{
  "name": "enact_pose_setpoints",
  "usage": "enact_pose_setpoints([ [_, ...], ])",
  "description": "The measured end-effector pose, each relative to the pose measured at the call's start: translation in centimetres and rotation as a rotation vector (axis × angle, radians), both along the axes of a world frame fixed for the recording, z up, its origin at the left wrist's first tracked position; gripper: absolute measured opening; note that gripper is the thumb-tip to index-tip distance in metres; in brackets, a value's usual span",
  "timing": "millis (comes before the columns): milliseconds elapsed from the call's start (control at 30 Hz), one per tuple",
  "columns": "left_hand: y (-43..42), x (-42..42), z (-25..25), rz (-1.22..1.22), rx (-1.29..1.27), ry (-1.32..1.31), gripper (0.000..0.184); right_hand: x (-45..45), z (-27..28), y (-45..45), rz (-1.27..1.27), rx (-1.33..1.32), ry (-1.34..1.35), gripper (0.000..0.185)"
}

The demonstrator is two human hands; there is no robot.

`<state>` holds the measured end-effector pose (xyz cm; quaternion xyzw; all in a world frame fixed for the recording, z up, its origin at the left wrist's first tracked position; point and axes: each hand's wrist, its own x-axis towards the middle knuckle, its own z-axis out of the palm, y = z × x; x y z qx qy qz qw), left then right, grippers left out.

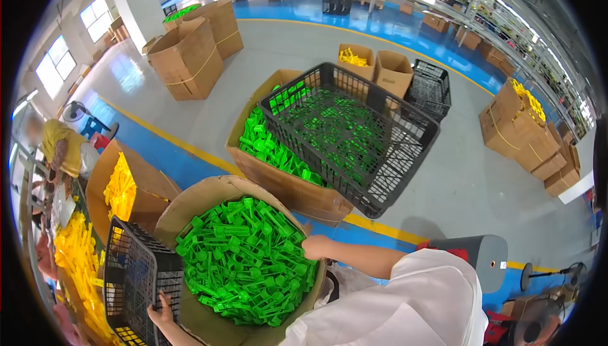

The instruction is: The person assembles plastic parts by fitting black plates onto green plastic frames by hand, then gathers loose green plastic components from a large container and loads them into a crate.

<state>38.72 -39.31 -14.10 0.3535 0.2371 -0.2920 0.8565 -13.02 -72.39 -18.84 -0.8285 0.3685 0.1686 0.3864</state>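
Observation:
My left hand (163,311) grips the side of a black plastic crate (134,276), its fingers hooked at the mesh wall. The crate stands tilted at the left of a round-bulged cardboard box (221,184). Green plastic pieces (247,257) with handle-like stems fill that box in a loose heap. At the box's right rim is my right hand (316,247), closed on the edge of the cardboard. What its fingertips touch is partly hidden.
A larger black crate (386,184) rests across another box (282,184) of green pieces. Yellow pieces (76,260) lie on a bench at left, beside a person in a yellow top (58,146). Boxes (187,61) stand behind; a grey bin (475,254) and fans (573,274) are at right.

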Motion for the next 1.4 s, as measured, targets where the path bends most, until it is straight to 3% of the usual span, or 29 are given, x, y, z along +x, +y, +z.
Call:
enact_pose_setpoints([
  [67,-0.3,0.2,-0.8,-0.317,0.376,-0.679,0.057,-0.1,2.0,-0.9,0.117,-0.069,-0.108,0.025],
  [100,-1.7,0.3,1.7,-0.030,-0.071,-0.008,0.051,0.2,-0.1,-1.5,0.174,-0.070,-0.103,0.027],
  [133,-1.5,1.5,-0.7,-0.136,-0.034,-0.124,0.041,0.4,-0.5,-2.4,0.242,-0.026,-0.107,0.022],
  [167,-3.5,-1.7,-0.1,-0.322,0.389,-0.706,0.036,0.8,-1.4,-3.3,0.571,-0.216,-0.137,0.018],
  [200,-5.5,-5.0,0.6,-0.293,0.952,-1.194,0.031,1.3,-2.9,-4.3,0.897,-0.407,-0.215,0.014],
  [233,-7.5,-8.0,2.2,-0.192,0.504,-0.681,0.030,2.8,-2.8,-4.6,0.683,-0.281,-0.100,0.019],
  [267,-9.5,-11.1,3.8,0.140,0.107,-0.156,0.036,4.3,-2.7,-5.0,0.430,-0.165,-0.010,0.023],
  [300,-6.8,-9.1,-3.5,-0.130,-0.022,-0.227,0.038,5.9,-2.6,-5.5,0.178,-0.085,0.052,0.029],
  [333,-8.6,-12.4,-4.8,-0.254,0.254,-0.440,0.029,6.8,-7.6,-6.4,0.054,-0.127,-0.072,0.035],
  [367,-10.4,-15.8,-6.0,-0.355,0.555,-0.633,0.023,8.5,-7.2,-6.7,0.001,-0.217,-0.002,0.037],
  [400,-10.5,-17.1,-8.1,-0.478,0.611,-0.480,0.029,9.8,-11.1,-8.2,-0.022,-0.155,0.092,0.041],
  [433,-11.4,-18.1,-9.2,-0.599,1.051,-0.474,0.042,10.5,-13.9,-9.3,0.025,-0.237,0.051,0.046],
  [467,-9.4,-17.5,-15.1,-0.563,1.305,-0.709,0.058,11.2,-16.7,-10.2,-0.070,-0.306,0.040,0.052],
  [500,-8.3,-16.9,-15.2,-0.665,1.326,-0.676,0.077,11.8,-17.7,-11.8,-0.248,-0.115,0.106,0.057],
  [567,-5.2,-14.6,-20.1,-0.662,1.752,-0.711,0.098,13.5,-19.5,-12.5,-0.288,-0.136,0.114,0.073],
  [700,-1.0,-10.1,-23.8,-0.576,1.802,-0.906,0.108,17.9,-20.4,-14.8,-0.197,-0.347,0.064,0.097],
  [767,-1.1,-7.3,-23.6,-0.548,1.715,-1.081,0.109,20.2,-19.8,-15.8,-0.291,-0.192,0.098,0.098],
  [800,-1.7,-6.0,-23.8,-0.481,1.634,-1.158,0.099,21.1,-20.1,-16.2,-0.343,-0.118,0.118,0.098],
  [900,-4.8,-1.5,-23.8,-0.623,1.192,-0.830,0.101,21.5,-26.5,-18.1,-0.465,-0.098,0.135,0.109],
  [933,-5.5,-0.4,-25.7,-0.684,1.188,-0.778,0.101,21.0,-27.1,-18.8,-0.484,0.110,0.125,0.116],
  [1067,-7.0,2.6,-31.6,-0.915,1.179,-0.564,0.104,20.9,-29.2,-19.1,-0.454,0.215,0.110,0.121],
  [1133,-8.6,-0.4,-29.2,-0.868,1.442,-0.693,0.110,24.5,-24.9,-15.7,-0.358,0.286,0.175,0.123],
  [1233,-10.6,-4.5,-24.4,-0.862,1.454,-0.768,0.113,26.1,-21.5,-12.0,-0.290,0.350,0.203,0.117],
  [1333,-11.9,-5.6,-24.3,-1.019,1.260,-0.926,0.121,26.4,-20.7,-11.5,-0.091,0.337,0.222,0.118],
  [1400,-13.4,-4.6,-25.4,-0.868,1.264,-0.843,0.125,26.1,-21.9,-12.3,-0.149,0.329,0.143,0.120],
])
